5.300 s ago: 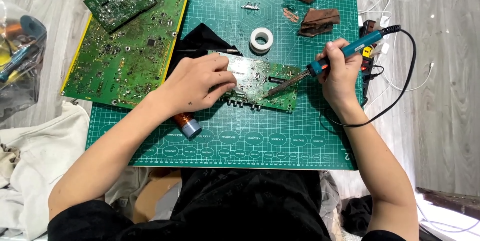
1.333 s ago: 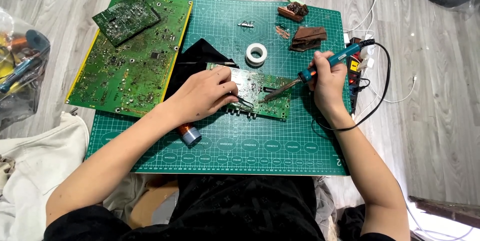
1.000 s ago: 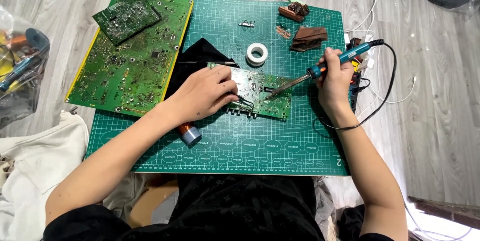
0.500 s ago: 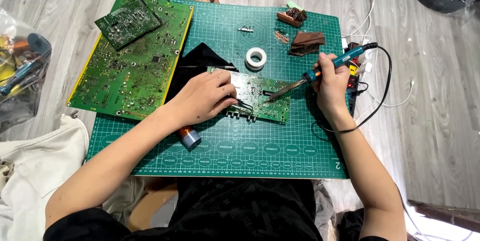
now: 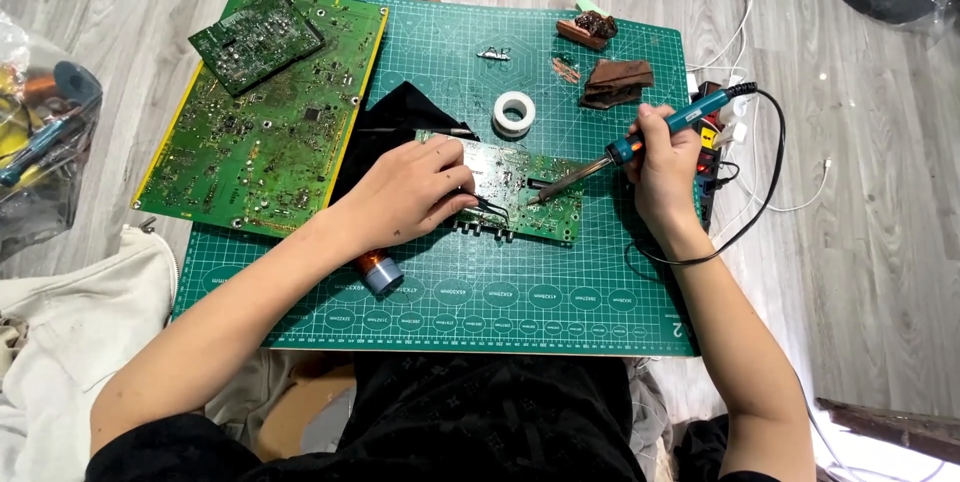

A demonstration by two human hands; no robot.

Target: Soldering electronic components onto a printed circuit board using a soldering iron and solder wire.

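The left hand [image 5: 415, 192] is pinching tweezers [image 5: 490, 205] on the small circuit board [image 5: 520, 192]; the right hand [image 5: 660, 157] is gripping the soldering iron [image 5: 640, 142], whose tip is touching the board, so steadiness seems needed.

The left hand [image 5: 415, 192] lies flat on a small green circuit board [image 5: 530, 192] and pinches black tweezers [image 5: 492, 205]. The right hand [image 5: 662, 167] grips a blue-handled soldering iron [image 5: 640, 142], its tip touching the board. Both rest on a green cutting mat [image 5: 450, 302]; a white solder roll [image 5: 514, 113] sits just beyond.
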